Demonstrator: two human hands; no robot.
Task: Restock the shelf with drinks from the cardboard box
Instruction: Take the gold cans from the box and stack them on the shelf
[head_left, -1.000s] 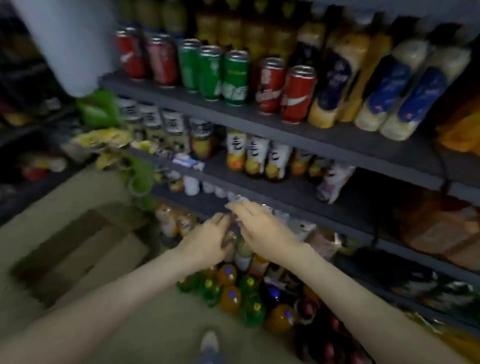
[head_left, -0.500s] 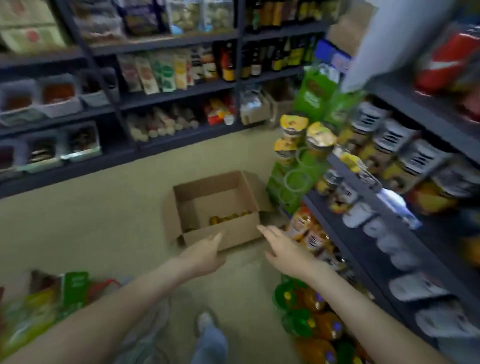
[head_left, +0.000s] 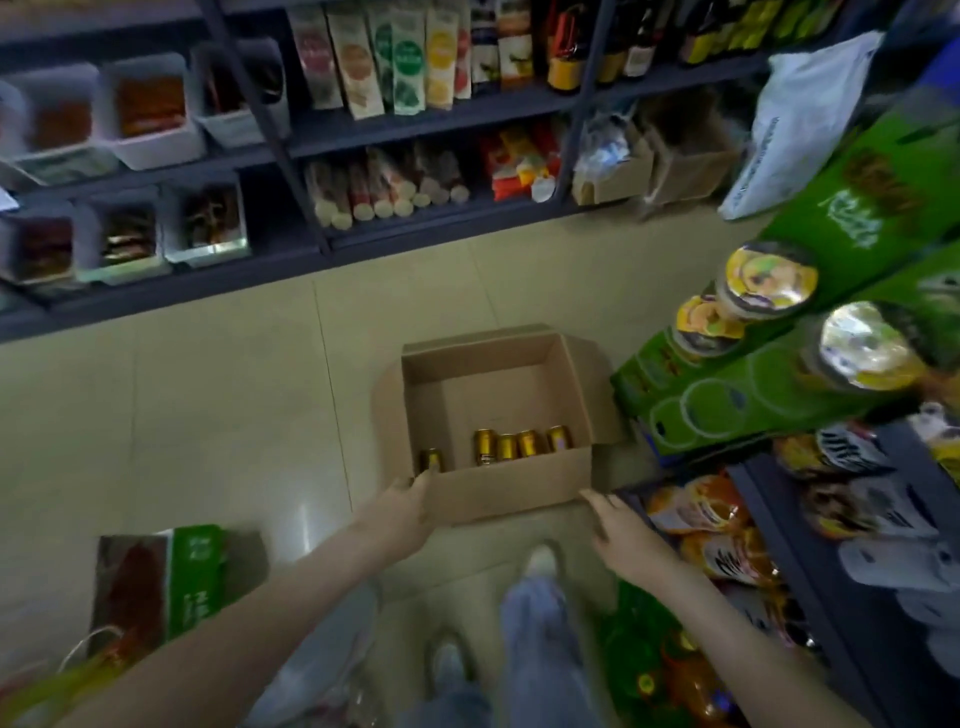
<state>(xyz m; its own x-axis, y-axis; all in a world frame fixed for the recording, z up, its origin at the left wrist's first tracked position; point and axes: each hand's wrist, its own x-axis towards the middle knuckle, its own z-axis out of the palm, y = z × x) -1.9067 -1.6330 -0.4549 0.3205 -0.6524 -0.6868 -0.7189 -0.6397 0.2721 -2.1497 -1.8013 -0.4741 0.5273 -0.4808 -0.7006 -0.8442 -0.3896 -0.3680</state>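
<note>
**Both hands at the box on the aisle floor**

The cardboard box (head_left: 514, 483) sat open on the beige tiled floor (head_left: 208, 415) of a shop aisle, with a few gold cans (head_left: 519, 444) standing along its near wall. The left hand (head_left: 402, 512) lay against the box's near left corner, fingers extended and gripping nothing. The right hand (head_left: 621, 538) was open, fingertips just by the near right corner. The drinks shelf (head_left: 810, 587) ran down the right side, with green display cartons (head_left: 727, 400) beside the box. Dark shelving (head_left: 415, 124) of packets and tubs lined the far side. A green carton (head_left: 171, 582) lay on the floor to the left.
</note>
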